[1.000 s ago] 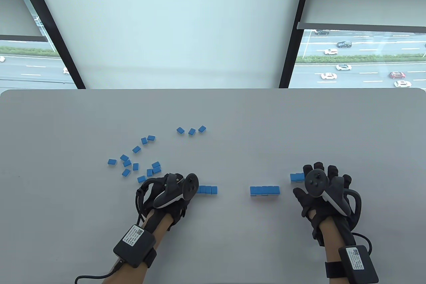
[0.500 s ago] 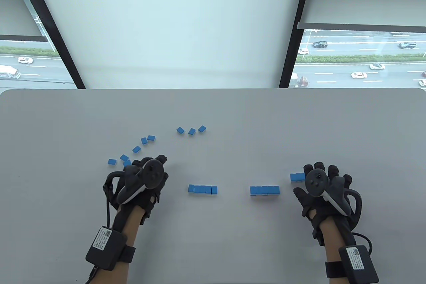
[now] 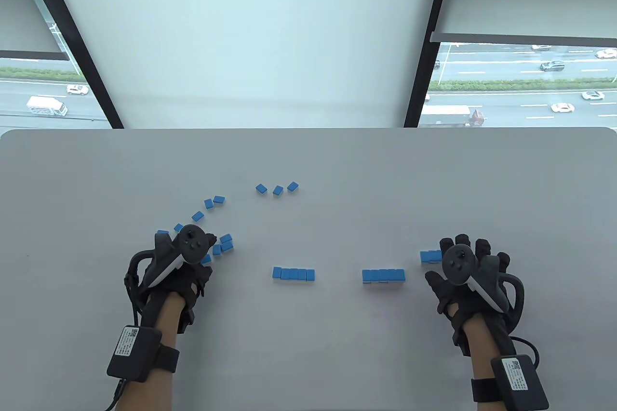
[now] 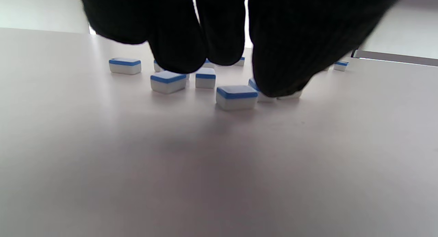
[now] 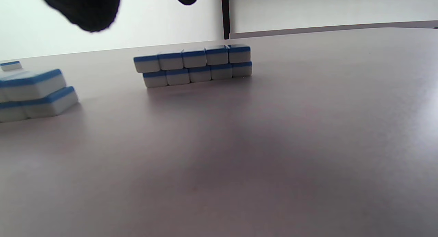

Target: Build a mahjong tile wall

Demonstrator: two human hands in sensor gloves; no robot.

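left hand [image 3: 181, 261] hovers over the loose tiles [image 3: 221, 243] at about nine o'clock on the table [image 3: 337, 165]; in the left wrist view its fingertips [image 4: 178, 55] hang just above them, curled, pinching nothing i can see. right hand [image 3: 465, 269] rests spread and flat at four o'clock, beside a short stack [image 3: 430, 256]. two finished segments sit at six o'clock, the left row [image 3: 293, 274] and a double-height row [image 3: 383, 275].

risk, as i judge it: the thumb sits so low over one tile that a careless sweep could knock its neighbours askew, and carrying several at once may scatter them.

smooth pale grey tabletop, faintly glossy. behind it at twelve o'clock, a drawn blind [image 3: 241, 35] and windows over a road with traffic.
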